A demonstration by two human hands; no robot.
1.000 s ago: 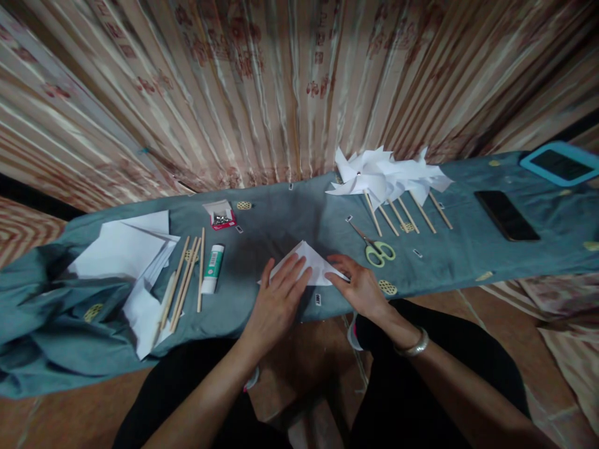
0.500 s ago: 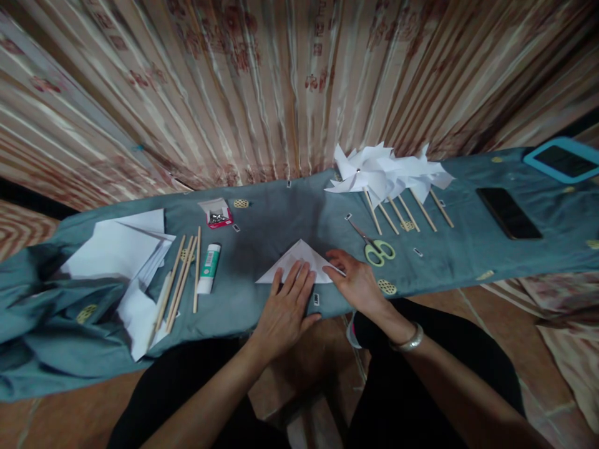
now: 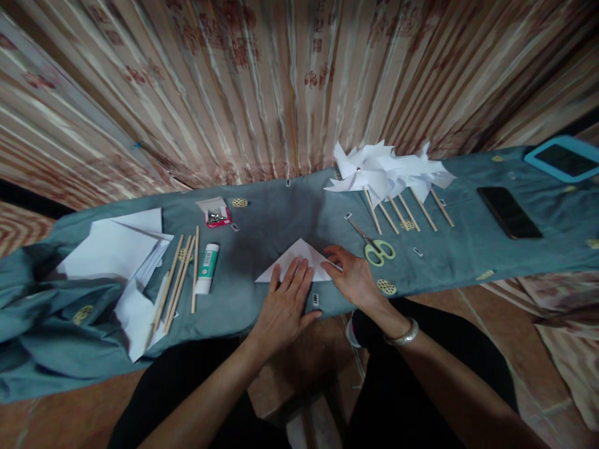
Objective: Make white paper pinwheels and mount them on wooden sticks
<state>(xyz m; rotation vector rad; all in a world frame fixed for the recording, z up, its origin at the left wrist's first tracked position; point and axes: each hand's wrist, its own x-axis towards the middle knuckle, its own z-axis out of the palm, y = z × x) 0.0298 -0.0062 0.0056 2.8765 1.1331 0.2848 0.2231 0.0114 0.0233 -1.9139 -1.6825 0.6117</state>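
A sheet of white paper (image 3: 299, 249), folded into a triangle with its point facing away from me, lies on the cloth-covered table. My left hand (image 3: 285, 299) presses flat on it, fingers stretched out over the middle. At the right corner, my right hand (image 3: 353, 274) pinches the paper's edge between thumb and fingers; the very tip of that corner is hidden. Just right of this hand lie green-handled scissors (image 3: 379, 249). A glue stick (image 3: 207, 268) with a green label rests to the left of the paper.
Wooden sticks (image 3: 180, 280) and a stack of white paper (image 3: 112, 249) lie at the left. A small red box of metal pins (image 3: 218, 215) sits farther back. Several paper pinwheels (image 3: 388, 171), a black phone (image 3: 509, 212) and a blue-framed tablet (image 3: 564, 159) occupy the right.
My right hand has shifted very slightly at the paper's right corner. The left hand stays flat on the folded paper, and the other things lie as before.
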